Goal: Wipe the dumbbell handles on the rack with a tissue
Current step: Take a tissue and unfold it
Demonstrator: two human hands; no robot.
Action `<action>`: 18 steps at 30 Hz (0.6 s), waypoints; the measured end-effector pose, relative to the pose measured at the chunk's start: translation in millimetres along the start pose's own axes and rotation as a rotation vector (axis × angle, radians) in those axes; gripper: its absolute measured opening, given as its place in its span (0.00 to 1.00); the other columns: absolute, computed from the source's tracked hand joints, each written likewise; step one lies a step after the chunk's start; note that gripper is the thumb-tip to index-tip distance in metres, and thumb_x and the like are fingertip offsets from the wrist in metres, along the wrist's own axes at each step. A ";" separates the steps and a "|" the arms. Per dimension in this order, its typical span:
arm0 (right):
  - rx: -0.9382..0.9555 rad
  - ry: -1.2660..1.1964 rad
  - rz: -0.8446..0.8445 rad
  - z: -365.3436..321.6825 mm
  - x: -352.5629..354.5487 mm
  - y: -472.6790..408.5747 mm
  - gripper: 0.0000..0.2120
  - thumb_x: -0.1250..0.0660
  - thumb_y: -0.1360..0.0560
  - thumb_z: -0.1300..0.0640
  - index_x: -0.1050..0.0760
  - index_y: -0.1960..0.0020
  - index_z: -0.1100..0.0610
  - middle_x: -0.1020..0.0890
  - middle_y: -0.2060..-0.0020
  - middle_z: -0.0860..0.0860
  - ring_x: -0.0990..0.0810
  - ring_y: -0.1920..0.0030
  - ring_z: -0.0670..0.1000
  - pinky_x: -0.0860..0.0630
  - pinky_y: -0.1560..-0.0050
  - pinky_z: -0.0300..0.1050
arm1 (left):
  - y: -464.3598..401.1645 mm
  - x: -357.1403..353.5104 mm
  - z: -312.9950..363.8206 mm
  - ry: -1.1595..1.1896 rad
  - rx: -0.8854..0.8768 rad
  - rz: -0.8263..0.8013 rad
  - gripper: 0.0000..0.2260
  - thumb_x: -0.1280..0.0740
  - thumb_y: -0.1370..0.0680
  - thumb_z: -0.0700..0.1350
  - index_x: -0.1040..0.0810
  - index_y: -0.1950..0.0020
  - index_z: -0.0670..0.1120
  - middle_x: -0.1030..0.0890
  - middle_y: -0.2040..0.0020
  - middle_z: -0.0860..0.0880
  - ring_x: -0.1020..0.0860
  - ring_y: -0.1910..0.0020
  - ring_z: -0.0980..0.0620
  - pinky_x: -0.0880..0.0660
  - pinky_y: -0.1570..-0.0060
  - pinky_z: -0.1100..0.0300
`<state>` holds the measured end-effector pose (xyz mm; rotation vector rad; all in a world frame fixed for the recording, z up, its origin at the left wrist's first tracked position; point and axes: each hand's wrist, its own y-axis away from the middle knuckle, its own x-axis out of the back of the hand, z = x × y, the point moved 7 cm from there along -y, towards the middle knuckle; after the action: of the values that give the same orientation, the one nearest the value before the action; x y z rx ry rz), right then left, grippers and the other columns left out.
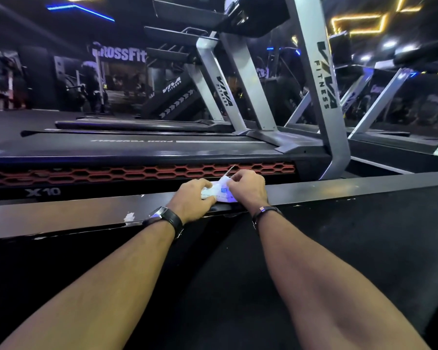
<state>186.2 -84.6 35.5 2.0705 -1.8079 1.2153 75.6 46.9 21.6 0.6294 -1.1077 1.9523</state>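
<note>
A white tissue pack (219, 192) with blue print lies on a dark ledge (61, 213) beside a treadmill. My left hand (191, 202) holds the pack's left end, fingers curled over it. My right hand (248, 186) pinches the pack's top at its right end, where a thin white flap sticks up. No dumbbells or rack appear in this view.
A treadmill marked X10 (137, 157) with a red honeycomb grille runs just beyond the ledge. Its silver upright (324, 97) rises at right. More treadmills (162, 122) stand behind. The dark floor (364, 236) spreads to the lower right.
</note>
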 end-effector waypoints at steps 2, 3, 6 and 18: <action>0.005 -0.127 0.067 -1.1 8.3 -2.1 0.06 0.34 0.28 0.51 0.21 0.60 0.51 0.16 0.59 0.48 0.21 0.50 0.51 0.28 0.51 0.39 | -0.1 -1.1 -0.5 -0.003 -0.002 -0.002 0.18 0.31 0.23 0.48 0.23 0.34 0.45 0.21 0.36 0.47 0.24 0.37 0.48 0.29 0.39 0.58; 0.008 -0.209 0.104 -1.6 13.3 -3.4 0.06 0.34 0.27 0.52 0.20 0.59 0.52 0.16 0.60 0.47 0.21 0.53 0.49 0.29 0.53 0.38 | -0.5 -1.9 -1.6 -0.008 0.000 -0.005 0.17 0.31 0.23 0.48 0.22 0.35 0.45 0.21 0.36 0.47 0.24 0.37 0.48 0.29 0.39 0.58; 0.024 -0.456 0.221 -2.6 32.5 -2.2 0.06 0.34 0.24 0.53 0.22 0.57 0.54 0.19 0.63 0.44 0.22 0.57 0.46 0.31 0.56 0.34 | -2.4 -4.0 -3.4 -0.022 0.007 -0.010 0.16 0.32 0.23 0.48 0.22 0.36 0.46 0.21 0.36 0.47 0.24 0.36 0.48 0.30 0.40 0.60; 0.113 -1.271 -0.073 -11.7 78.4 -7.3 0.09 0.38 0.18 0.55 0.26 0.53 0.60 0.21 0.64 0.57 0.24 0.63 0.54 0.25 0.60 0.45 | -6.4 -10.9 -5.8 -0.050 0.012 -0.040 0.15 0.34 0.21 0.50 0.22 0.36 0.45 0.22 0.37 0.46 0.25 0.38 0.46 0.29 0.39 0.55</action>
<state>183.4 -136.2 96.1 3.2741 -1.9179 -0.2193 86.8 49.7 13.9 0.7051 -1.1068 1.9191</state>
